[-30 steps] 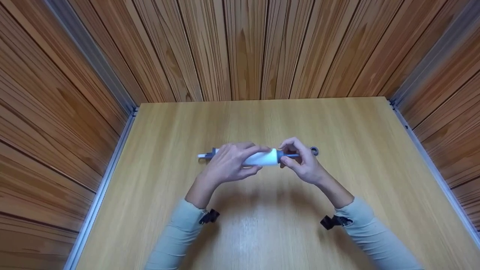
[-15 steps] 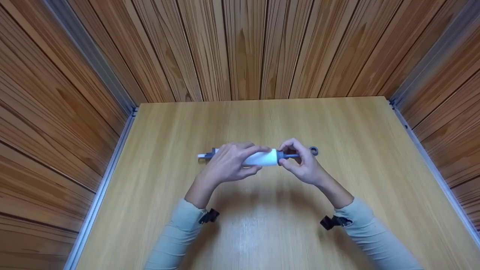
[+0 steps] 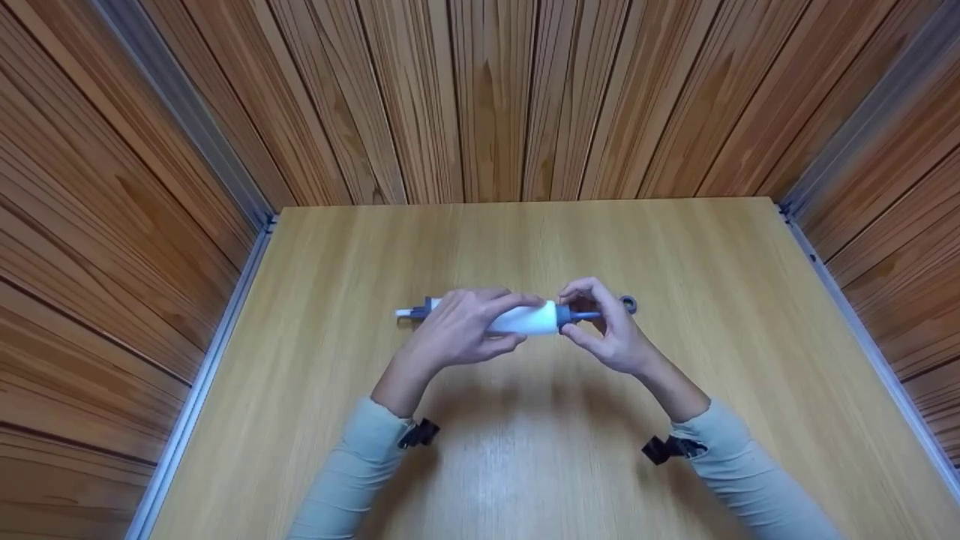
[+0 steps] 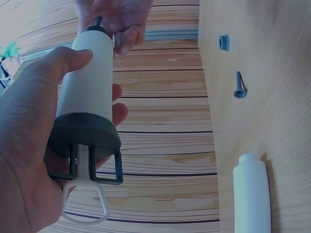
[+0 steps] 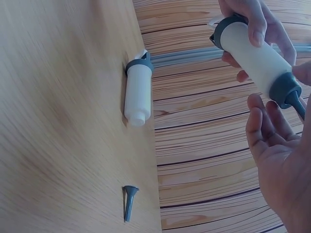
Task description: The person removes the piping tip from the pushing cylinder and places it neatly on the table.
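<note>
My left hand [image 3: 465, 326] grips the white barrel [image 4: 87, 82] of an icing syringe, held above the table. In the left wrist view, its dark grey flanged cap [image 4: 85, 128] and white loop handle [image 4: 86, 204] face the wrist. At the other end a dark grey collar [image 5: 283, 89] carries a slim nozzle [image 5: 296, 104]. My right hand [image 3: 611, 334] is curled round this collar end, thumb at the collar and some fingertips a little apart from it. A second syringe [image 5: 138, 92] lies on the table, a grey cap on its far end.
A loose grey nozzle [image 5: 129, 201] lies on the tabletop [image 3: 480, 465]. Farther right is a small grey ring [image 3: 628, 304]. Wood-panelled walls [image 3: 487, 97] with metal edge strips [image 3: 202, 382] enclose the table on the back and both sides.
My right thumb and fingers have loosened slightly at the collar, leaving more of it showing. The left hand keeps its grip on the barrel, nearly still.
</note>
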The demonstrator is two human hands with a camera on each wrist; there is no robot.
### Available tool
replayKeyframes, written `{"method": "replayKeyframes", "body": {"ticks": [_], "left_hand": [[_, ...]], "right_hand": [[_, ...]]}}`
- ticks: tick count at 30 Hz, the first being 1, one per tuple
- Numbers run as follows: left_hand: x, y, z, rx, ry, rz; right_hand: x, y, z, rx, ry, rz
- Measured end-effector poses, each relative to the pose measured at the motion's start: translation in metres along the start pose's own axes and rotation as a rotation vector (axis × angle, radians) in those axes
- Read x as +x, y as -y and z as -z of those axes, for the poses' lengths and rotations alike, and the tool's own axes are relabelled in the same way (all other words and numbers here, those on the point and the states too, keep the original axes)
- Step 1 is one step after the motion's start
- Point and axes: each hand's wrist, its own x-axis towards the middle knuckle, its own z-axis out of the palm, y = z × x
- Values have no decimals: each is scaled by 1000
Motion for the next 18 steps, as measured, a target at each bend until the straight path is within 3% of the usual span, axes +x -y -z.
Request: {"method": "replayKeyframes", "body": {"ticks": [18], "left_hand": [[0, 0, 0, -30, 1, 1]], "right_hand": [[0, -1, -3, 13, -19, -40]]}}
